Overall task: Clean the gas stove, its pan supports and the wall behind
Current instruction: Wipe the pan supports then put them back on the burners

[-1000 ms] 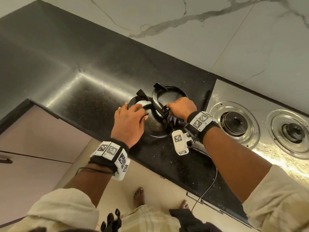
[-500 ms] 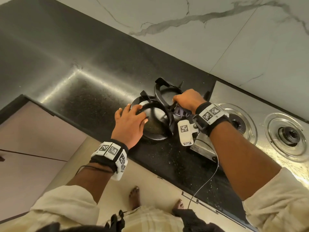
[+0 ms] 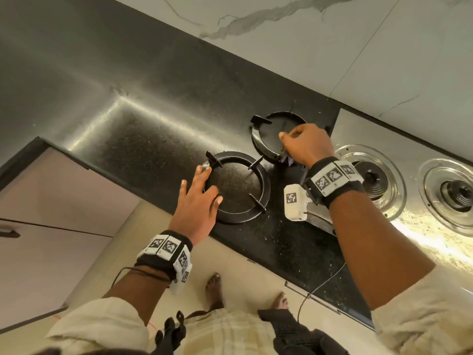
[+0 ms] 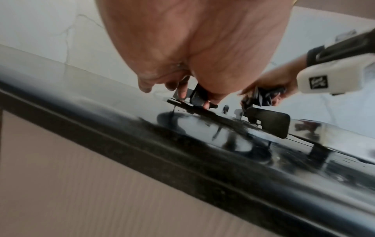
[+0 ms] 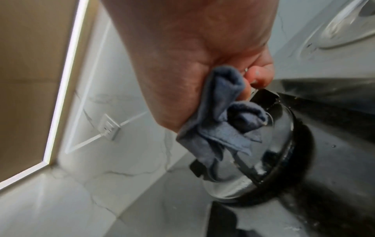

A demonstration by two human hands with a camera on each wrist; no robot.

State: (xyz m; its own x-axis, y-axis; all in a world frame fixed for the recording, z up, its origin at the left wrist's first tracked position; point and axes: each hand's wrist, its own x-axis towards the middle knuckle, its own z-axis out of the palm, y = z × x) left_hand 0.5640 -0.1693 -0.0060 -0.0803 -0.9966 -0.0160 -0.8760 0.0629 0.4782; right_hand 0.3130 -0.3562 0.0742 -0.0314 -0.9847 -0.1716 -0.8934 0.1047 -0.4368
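Two black ring-shaped pan supports lie flat on the black countertop [image 3: 153, 119], left of the steel gas stove [image 3: 384, 131]. My left hand [image 3: 204, 187] rests with straight, spread fingers on the left rim of the near pan support [image 3: 245, 219]; in the left wrist view its fingertips [image 4: 183, 94] touch one prong. My right hand [image 3: 294, 144] sits on the far pan support [image 3: 257, 144] and grips a bunched blue-grey cloth [image 3: 288, 160]. In the right wrist view the cloth [image 5: 219, 125] hangs from the palm against that support's rim [image 5: 284, 144]. The white marble wall [image 3: 332, 47] rises behind.
Two bare burners [image 3: 371, 178] [image 3: 458, 193] sit in shiny steel rings on the stove. Beige cabinet fronts [image 3: 51, 201] run under the counter's front edge. A wall socket [image 5: 108, 128] shows on the marble. A thin cable [image 3: 317, 285] hangs from my right wrist over the counter edge.
The tilted support that leaned on the near one has been carried back by my right hand and now lies flat, apart. My left hand slid to the near ring's left rim, fingers spread.
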